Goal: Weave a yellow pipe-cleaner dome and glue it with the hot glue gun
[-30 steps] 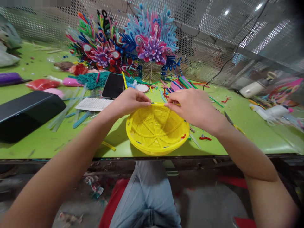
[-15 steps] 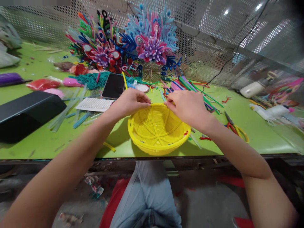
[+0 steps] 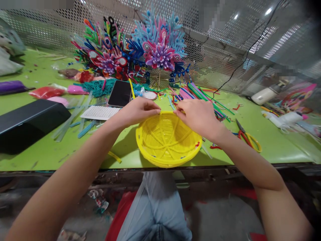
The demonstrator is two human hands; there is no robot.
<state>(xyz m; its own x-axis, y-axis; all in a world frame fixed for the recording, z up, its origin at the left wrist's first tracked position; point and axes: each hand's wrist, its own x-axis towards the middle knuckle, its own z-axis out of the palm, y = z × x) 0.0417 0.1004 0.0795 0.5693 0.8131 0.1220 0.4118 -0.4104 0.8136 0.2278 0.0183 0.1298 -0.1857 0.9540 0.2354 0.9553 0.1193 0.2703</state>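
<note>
The left hand had its thumb and fingertips pinched together on the far rim of a yellow basket, and the right hand gripped that rim a little farther right, its fingers curled nearly closed. The basket was at the near edge of the green counter, its hollow turned up; ribs fanned across the inside, and small red and blue specks marked the rim. Beyond the left forearm lay a white sheet covered in rows of small bumps, a dark-screened phone and a black box whose contents were hidden. Farther back were a packet filled with something red, a pink packet and a clear bag holding brown material. Scissors lay past the right forearm. Black shapes atop the colorful flower arrangement resembled characters, too unclear to read.
</note>
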